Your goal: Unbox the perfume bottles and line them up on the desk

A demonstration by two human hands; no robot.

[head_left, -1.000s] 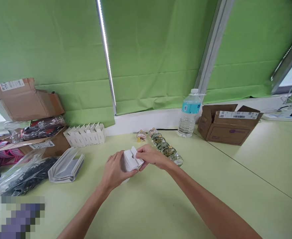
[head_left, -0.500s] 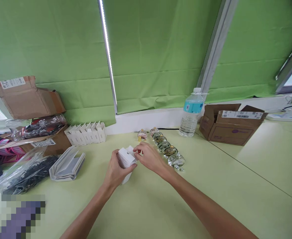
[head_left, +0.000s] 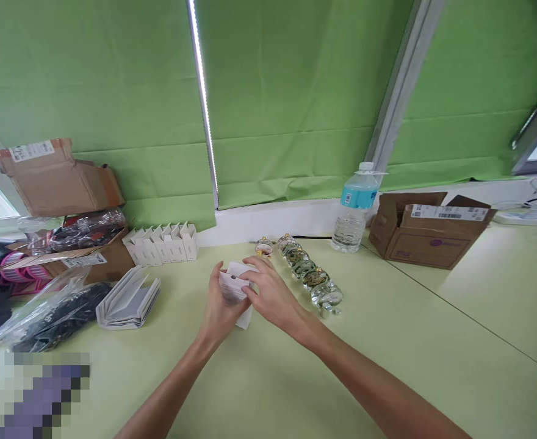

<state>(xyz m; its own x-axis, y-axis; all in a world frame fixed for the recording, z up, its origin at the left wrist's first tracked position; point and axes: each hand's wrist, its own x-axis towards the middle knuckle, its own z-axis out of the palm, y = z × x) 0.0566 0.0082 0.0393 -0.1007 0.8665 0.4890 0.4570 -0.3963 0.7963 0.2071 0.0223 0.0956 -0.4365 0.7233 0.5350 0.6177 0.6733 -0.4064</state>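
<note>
Both hands meet over the table, holding a folded white cardboard box [head_left: 234, 285] between them. My left hand [head_left: 223, 302] grips it from below and the left side. My right hand [head_left: 268, 292] presses on its top right with the fingers, and a white flap [head_left: 245, 318] sticks out below. Much of the box is hidden by my fingers. Nearest to my right hand is a row of glass ornaments with gold caps [head_left: 307, 274]. A small round ornament [head_left: 263, 247] stands just beyond my fingertips.
On the pale green table [head_left: 342, 378] stand white boxes in a row [head_left: 161, 244], a flat white cardboard stack [head_left: 129, 302], a bag of dark items [head_left: 53, 320], a water bottle [head_left: 355, 210] and an open cardboard box [head_left: 426, 235]. Green blinds rise behind.
The white box has turned in my hands and sits higher, with more of it covered by my fingers. My hands have drawn closer together, and the view has shifted slightly.
</note>
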